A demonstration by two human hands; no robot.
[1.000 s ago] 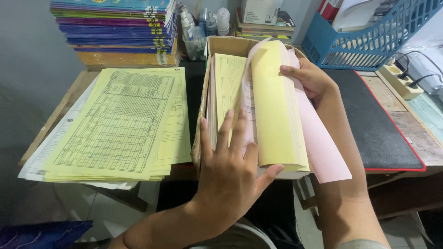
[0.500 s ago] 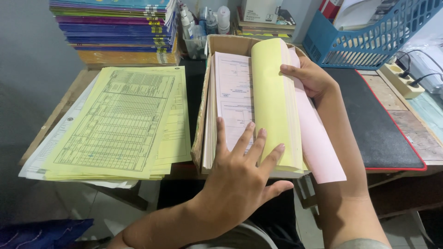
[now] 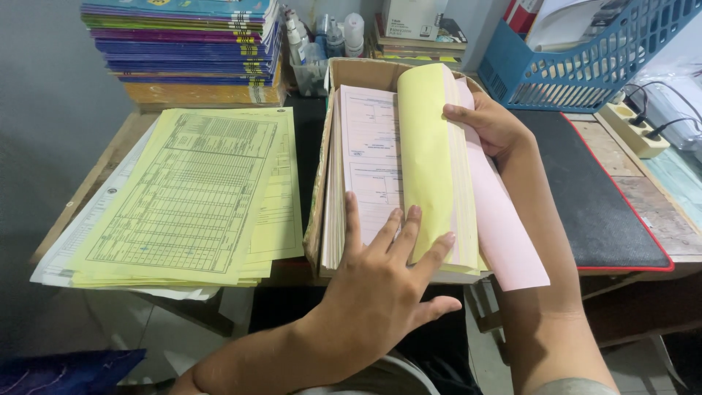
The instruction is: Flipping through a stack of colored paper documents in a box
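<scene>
In the cardboard box (image 3: 319,197) at centre, the left hand (image 3: 380,281) presses flat on the pink form (image 3: 371,157) while the right hand (image 3: 491,126) grips the folded-back yellow sheets (image 3: 428,161); lifting one sheet's corner cleanly would avoid doubles.

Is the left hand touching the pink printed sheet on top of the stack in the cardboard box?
Touching: the head view shows the left hand lying flat, fingers spread on the pink printed sheet.
</scene>
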